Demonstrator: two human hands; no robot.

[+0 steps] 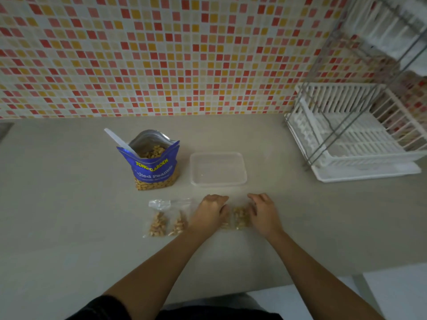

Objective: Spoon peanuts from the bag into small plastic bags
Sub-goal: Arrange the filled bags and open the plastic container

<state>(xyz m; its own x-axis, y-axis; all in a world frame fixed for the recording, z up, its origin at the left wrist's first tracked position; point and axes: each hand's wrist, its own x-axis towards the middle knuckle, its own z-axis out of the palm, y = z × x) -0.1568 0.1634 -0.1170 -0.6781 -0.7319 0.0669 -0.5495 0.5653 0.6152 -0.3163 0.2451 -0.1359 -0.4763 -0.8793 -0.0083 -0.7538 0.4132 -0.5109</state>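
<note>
At mid-frame on the table [69, 204] our left hand [209, 213] and right hand [263, 213] press a filled bag [240, 218] flat, likely sealing it.

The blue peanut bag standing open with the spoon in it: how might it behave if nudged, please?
The peanut bag probably tips easily: it stands upright, open-topped, with the spoon leaning out one side. Peanuts fill its base, so it likely feels fairly heavy. Its soft walls would probably crumple.

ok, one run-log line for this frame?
left hand + right hand: on filled small bag | spoon: in peanut bag | two filled bags: left
</note>
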